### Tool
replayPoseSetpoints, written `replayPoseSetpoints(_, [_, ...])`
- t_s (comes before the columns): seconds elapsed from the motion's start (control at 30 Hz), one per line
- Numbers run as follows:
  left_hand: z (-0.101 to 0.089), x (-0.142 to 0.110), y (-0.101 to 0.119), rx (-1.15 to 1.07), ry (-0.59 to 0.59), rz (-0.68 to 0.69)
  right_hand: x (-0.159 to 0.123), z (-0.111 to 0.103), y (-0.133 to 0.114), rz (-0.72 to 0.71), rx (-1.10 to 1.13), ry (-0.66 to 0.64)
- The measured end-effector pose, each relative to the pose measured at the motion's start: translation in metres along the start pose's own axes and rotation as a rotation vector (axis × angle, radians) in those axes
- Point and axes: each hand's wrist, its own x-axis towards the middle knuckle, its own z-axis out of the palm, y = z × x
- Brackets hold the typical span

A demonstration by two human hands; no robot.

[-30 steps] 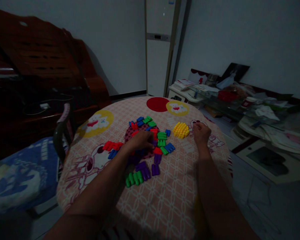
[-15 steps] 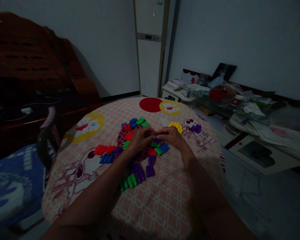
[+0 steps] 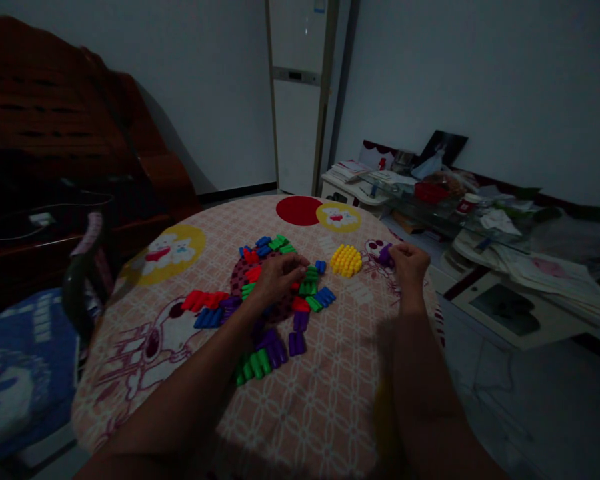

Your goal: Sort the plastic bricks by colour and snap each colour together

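My left hand reaches over a pile of coloured plastic building blocks, its fingers stretched out and slightly apart with nothing visible in them. Near it lie green blocks, blue blocks and a red block. At the right of the table my right hand is closed, fingertips at a small group of purple blocks; the fingers partly hide the piece they pinch. A tight cluster of yellow blocks sits between the two hands.
A patterned cloth covers the round table. Purple blocks, green blocks and red blocks lie left of centre. A chair stands at left, a wooden bench behind it, and a cluttered glass-topped cabinet at right.
My right hand came in to meet my left over the pile, then went back right to the purple blocks. My left hand stayed over the pile and its fingers have loosened.
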Motion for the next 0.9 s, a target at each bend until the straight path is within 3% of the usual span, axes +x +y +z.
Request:
replayPoseSetpoints(0.07, [0.0, 0.0, 0.0, -0.005, -0.002, -0.004, 0.007, -0.011, 0.011, -0.032, -0.209, 0.078])
replayPoseSetpoints(0.2, [-0.005, 0.0, 0.003, 0.003, 0.009, -0.014, 0.008, -0.014, 0.021, -0.033, -0.541, 0.089])
replayPoseSetpoints(0.4, [-0.03, 0.005, 0.003, 0.05, 0.031, -0.069, 0.003, -0.004, 0.029, -0.095, -0.734, -0.003])
replayPoseSetpoints(0.57, [-0.076, 0.003, 0.007, 0.24, -0.057, -0.143, 0.005, -0.006, 0.033, -0.088, -0.683, 0.02])
replayPoseSetpoints(0.7, [-0.11, -0.008, 0.015, 0.513, -0.247, -0.366, 0.004, 0.007, 0.026, -0.2, -0.519, 0.113])
replayPoseSetpoints(0.8, [-0.127, -0.015, 0.016, 0.676, -0.362, -0.486, -0.006, 0.026, 0.018, -0.288, -0.392, 0.067])
replayPoseSetpoints(0.9, [-0.134, -0.019, 0.009, 0.741, -0.389, -0.454, -0.02, 0.044, 0.008, -0.355, -0.311, -0.036])
